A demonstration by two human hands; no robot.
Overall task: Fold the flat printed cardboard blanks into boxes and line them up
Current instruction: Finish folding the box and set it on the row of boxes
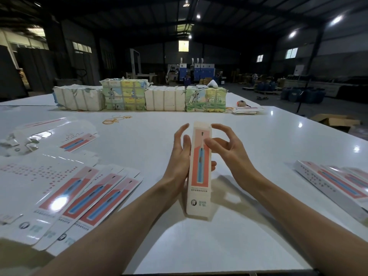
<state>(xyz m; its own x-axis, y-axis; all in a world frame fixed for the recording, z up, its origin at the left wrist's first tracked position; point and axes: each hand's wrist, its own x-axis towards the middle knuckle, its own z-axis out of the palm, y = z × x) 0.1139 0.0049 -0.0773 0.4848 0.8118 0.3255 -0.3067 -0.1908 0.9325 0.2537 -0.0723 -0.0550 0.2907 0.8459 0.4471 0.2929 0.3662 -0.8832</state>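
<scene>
A long, narrow box [200, 168] is held above the middle of the white tabletop [258, 136], its printed face toward the camera and its far end tilted away. The left hand [180, 154] cups the box's left edge, palm against the side and fingers [187, 141] lying flat along it. The right hand [225, 148] meets it from the other side: its thumb presses on the printed face while the other fingers arch loosely over the far end, apart from the card there. So the box is pinched between the 2 hands, not gripped hard by either.

Flat blanks [95, 194] lie fanned out at the near left. Finished boxes [338, 184] lie side by side at the right edge, well apart from the hands.

The far-end flap looks like the step in hand. The risks seem plain: with only a light side hold, the glossy card could slide or the tube could spring back flat; a thumb pressed too hard could dent the face; a flap pushed in crooked could crease or jam.
</scene>
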